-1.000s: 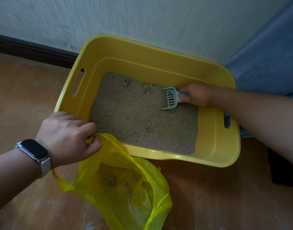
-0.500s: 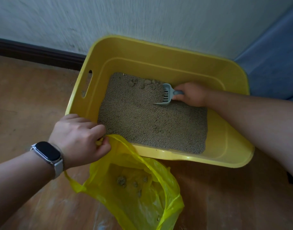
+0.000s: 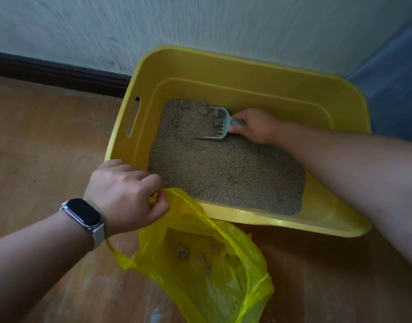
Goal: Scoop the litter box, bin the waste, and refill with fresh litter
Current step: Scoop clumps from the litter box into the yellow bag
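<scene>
Litter box (image 3: 223, 73), a yellow tub, is seen from the head camera set on a wooden floor (image 3: 37, 141) against a pale wall (image 3: 200, 19). Grey-brown litter (image 3: 223, 173) is spread across its bottom. A grey slotted scoop (image 3: 220, 125) is gripped by its handle in the closed fingers of the right hand (image 3: 255, 124), its blade laid among clumps (image 3: 204, 110) at the far edge of the litter. A yellow plastic bag (image 3: 212, 276) is held open just beside the box's near rim, its edge pinched in the closed left hand (image 3: 125, 194); a smartwatch (image 3: 83, 212) is worn on that wrist. Several clumps are seen inside the bag.
</scene>
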`<state>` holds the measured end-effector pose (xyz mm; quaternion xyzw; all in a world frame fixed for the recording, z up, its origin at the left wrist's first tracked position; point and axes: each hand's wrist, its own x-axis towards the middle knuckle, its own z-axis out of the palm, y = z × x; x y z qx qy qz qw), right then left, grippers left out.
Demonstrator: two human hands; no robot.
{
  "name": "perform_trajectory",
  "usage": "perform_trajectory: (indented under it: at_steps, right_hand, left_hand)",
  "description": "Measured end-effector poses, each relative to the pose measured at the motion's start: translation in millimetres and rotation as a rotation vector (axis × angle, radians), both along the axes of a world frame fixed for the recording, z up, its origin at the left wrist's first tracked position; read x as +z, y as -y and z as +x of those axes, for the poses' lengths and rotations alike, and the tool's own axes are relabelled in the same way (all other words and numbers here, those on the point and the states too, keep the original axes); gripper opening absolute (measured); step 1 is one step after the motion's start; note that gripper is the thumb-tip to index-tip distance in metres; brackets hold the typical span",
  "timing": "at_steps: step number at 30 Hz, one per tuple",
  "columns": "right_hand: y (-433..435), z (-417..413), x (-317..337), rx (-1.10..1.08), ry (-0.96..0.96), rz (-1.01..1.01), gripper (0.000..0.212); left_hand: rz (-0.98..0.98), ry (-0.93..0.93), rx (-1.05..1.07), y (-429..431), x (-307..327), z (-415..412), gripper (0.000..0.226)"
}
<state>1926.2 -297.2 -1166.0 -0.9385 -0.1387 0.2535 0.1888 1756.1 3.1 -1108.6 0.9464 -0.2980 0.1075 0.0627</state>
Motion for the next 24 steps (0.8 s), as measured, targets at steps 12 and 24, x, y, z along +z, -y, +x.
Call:
perform_trajectory:
  at_steps: [12,24]
  right_hand:
    - [-38,-1,-11,-0.070,0.014,0.148,0.015]
    - [-63,-21,-12,-0.244,-0.085,0.360,0.018]
  left_hand:
    - [-0.011,0.001,-0.002,1,0,1,0.030]
    - [0.013,-0.023,0.027,4,3,1,0.029]
